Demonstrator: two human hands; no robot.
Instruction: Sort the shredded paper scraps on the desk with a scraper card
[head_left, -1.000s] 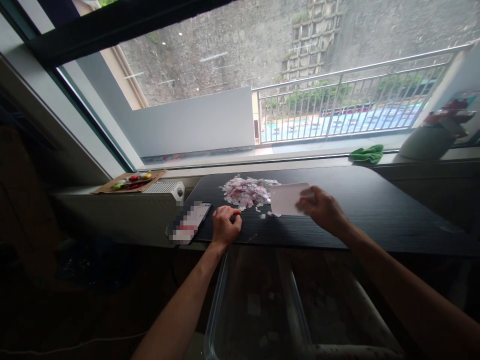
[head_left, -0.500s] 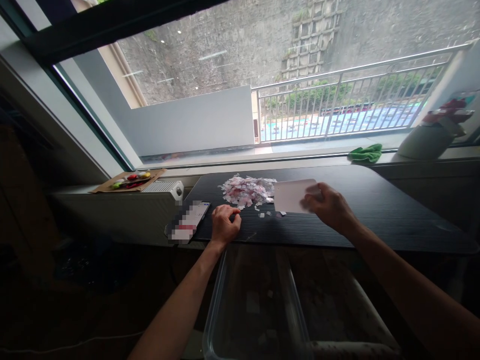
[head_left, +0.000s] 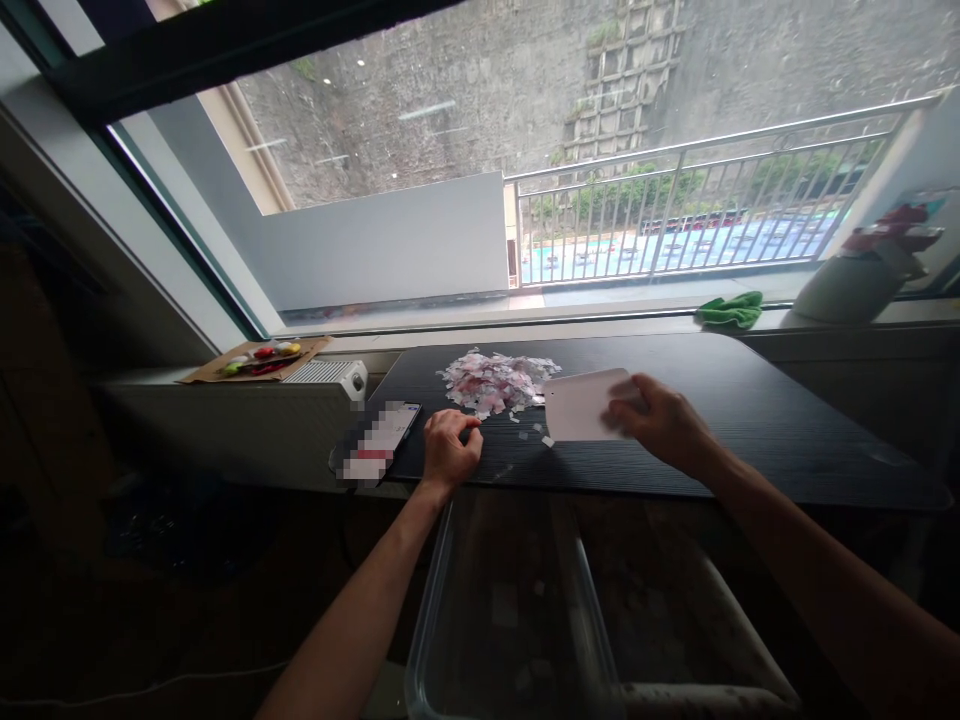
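My right hand [head_left: 664, 415] grips a flat white card [head_left: 581, 405] with rounded corners and a small dark hole near its left edge; its fingertips are blurred. The card stands tilted over the dark table, its left edge close to a heap of small paper scraps [head_left: 495, 382], white and pinkish. A few loose scraps [head_left: 547, 441] lie in front of the heap by the card's lower left corner. My left hand [head_left: 451, 445] rests at the table's near edge, fingers curled in, with nothing visible in them. Just left of it lies a phone [head_left: 386, 440], its screen blurred out.
Below the table edge is a clear plastic bin [head_left: 427, 620] with a few pale scraps in it. A radiator [head_left: 330, 376] and a cardboard sheet with colourful items [head_left: 264, 357] are at left. A green cloth [head_left: 731, 310] and a pale vase [head_left: 851, 280] stand on the sill.
My right hand has drawn the card slightly toward me, and some loose scraps at its lower edge have shifted nearer. The left hand has stayed in place.
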